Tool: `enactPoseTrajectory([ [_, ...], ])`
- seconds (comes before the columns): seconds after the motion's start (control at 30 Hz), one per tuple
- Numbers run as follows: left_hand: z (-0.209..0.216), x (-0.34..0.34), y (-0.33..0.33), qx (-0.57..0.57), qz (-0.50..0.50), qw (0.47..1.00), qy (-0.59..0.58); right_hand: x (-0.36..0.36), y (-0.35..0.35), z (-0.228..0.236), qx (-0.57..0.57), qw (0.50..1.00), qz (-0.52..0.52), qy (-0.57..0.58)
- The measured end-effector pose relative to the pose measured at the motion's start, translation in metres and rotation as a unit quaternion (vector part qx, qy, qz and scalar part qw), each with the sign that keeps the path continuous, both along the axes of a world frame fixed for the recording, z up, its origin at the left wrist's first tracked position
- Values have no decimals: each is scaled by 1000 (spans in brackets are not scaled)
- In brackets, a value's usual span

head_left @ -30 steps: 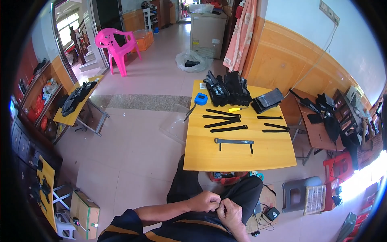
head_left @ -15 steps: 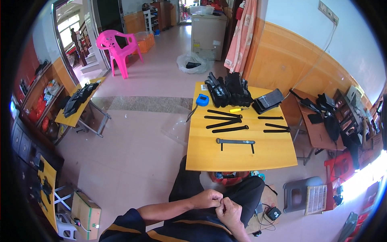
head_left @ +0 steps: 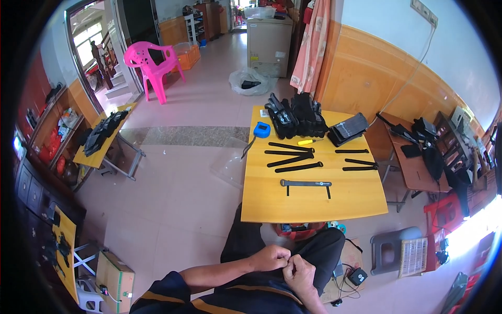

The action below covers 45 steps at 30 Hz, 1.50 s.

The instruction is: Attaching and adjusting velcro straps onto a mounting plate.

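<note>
Above my lap, my left hand and my right hand meet with fingers pinched together. Whatever sits between the fingertips is too small or hidden to make out. In front of them, on the yellow table, lies a grey strap with two short black strips just below its ends. Several black straps are laid out farther back at left, and a few more black straps at right. A yellow-handled screwdriver and a blue tape measure rest behind them.
Black bundled straps and a stack of dark flat pieces stand along the table's far edge. A red basket is under the near edge. A brown side table, grey stool, cardboard box and pink chair stand around.
</note>
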<state>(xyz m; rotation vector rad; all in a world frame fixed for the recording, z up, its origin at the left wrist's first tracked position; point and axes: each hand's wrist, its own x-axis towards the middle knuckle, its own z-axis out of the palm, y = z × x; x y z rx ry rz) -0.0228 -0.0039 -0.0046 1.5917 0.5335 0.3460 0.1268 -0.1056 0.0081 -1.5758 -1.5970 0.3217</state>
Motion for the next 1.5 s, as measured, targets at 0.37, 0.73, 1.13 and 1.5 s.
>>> enactPoseTrajectory([
  [0.37,5,5,-7,35,38,998,-36,3,-3,-2,-25,993,-7,118],
  [0.73,18,7,-15,165,59,984,24,26,-9,-8,-203,916,85,334],
  [1.13,7,-5,-20,73,72,994,30,18,-6,5,-116,985,110,60],
  [1.5,23,-28,9,10,79,997,10,65,-17,19,-243,874,166,386],
])
